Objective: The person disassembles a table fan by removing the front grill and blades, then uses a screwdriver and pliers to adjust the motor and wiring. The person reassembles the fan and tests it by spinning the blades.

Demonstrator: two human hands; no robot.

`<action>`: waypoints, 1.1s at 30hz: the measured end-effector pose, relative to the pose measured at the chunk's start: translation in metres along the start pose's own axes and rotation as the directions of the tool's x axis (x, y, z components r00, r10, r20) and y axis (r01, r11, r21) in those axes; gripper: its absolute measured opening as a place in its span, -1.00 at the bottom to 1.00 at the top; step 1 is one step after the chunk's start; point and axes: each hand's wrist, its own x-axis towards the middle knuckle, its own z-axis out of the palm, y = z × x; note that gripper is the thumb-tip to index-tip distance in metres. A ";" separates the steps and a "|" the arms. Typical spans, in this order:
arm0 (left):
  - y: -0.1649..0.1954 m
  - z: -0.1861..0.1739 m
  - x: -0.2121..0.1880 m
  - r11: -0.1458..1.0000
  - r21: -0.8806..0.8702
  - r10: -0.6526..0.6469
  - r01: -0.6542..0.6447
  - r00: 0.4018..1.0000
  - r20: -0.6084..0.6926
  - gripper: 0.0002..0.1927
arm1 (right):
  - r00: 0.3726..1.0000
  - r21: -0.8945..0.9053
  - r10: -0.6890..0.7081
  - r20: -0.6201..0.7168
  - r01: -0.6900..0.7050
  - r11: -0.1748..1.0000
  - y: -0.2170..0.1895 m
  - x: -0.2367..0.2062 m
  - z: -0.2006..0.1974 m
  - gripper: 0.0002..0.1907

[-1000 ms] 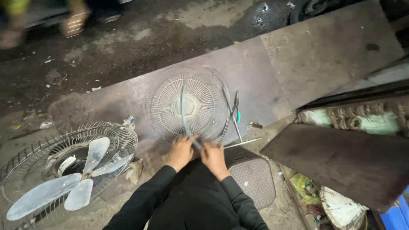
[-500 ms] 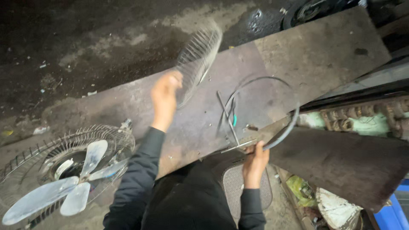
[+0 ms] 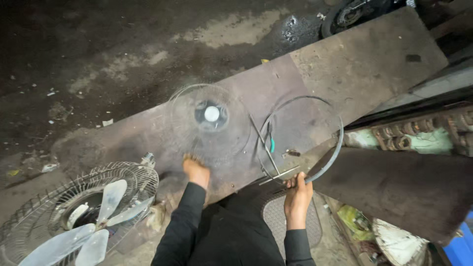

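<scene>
Rim ring (image 3: 331, 152) gripped in right hand (image 3: 297, 193) fingers.

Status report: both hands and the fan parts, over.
Left hand at blurred round wire fan guard. Right hand grips dark metal rim ring. Screwdrivers lie inside ring.

worn board (image 3: 374, 59) — fan guard (image 3: 209, 123), screwdriver (image 3: 270, 145) on it

right hand (image 3: 297, 194) gripping guard ring (image 3: 331, 148), fan grille (image 3: 209, 123)
</scene>
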 end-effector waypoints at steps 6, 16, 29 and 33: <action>0.012 -0.030 -0.005 1.000 -0.018 -0.015 0.015 1.000 0.016 -0.69 | 0.999 -0.043 0.040 -0.008 -0.041 0.998 0.003 -0.008 -0.002 -0.85; 0.022 0.010 -0.020 0.977 0.211 -0.088 -0.026 0.855 0.511 -0.37 | 0.998 -0.056 0.049 -0.033 -0.051 0.997 0.006 -0.011 0.010 -0.85; 0.029 0.041 -0.028 0.963 -0.181 0.269 -0.200 0.686 0.676 -0.74 | 0.992 -0.079 0.099 -0.076 -0.105 0.991 -0.002 -0.013 -0.004 -0.84; 0.003 0.001 -0.022 0.985 0.075 0.135 -0.158 0.960 0.244 -0.72 | 0.990 -0.104 0.108 -0.092 -0.117 0.988 -0.008 -0.009 -0.014 -0.82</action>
